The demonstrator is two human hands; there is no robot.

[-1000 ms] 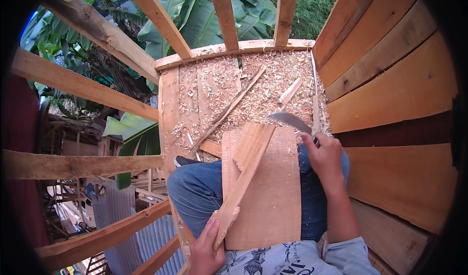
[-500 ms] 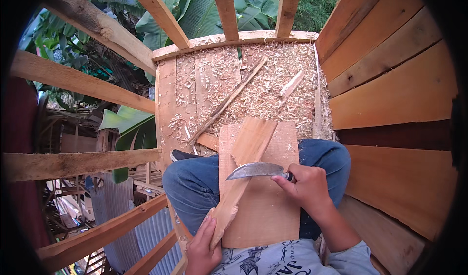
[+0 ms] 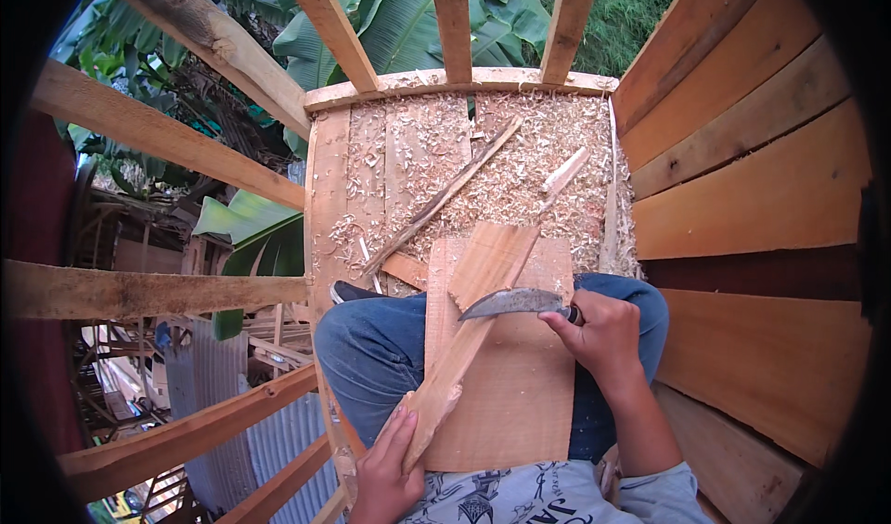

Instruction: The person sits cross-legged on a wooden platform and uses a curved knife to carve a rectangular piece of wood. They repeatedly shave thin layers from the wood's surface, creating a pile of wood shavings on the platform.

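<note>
My left hand (image 3: 393, 464) grips the narrow lower end of a partly carved piece of wood (image 3: 455, 352), which slants up and to the right, widening into a broad far end. My right hand (image 3: 603, 334) is closed around the dark handle of a knife (image 3: 509, 303) with a curved, worn blade. The blade points left and lies across the wood, by the jagged notch where it widens. Beneath them a flat board (image 3: 520, 403) rests on my lap between my knees, with the carved piece lying diagonally over it.
Wood shavings (image 3: 492, 176) cover the plank floor ahead. A long thin stick (image 3: 450, 194) and a short pale offcut (image 3: 564, 169) lie among them. Wooden slats (image 3: 176, 148) rail the left and far sides; a plank wall (image 3: 761, 190) stands close on the right.
The knife has moved slightly up and to the right along the wood, nearer the notch. My left hand keeps its hold, and the whole view has shifted a little.
</note>
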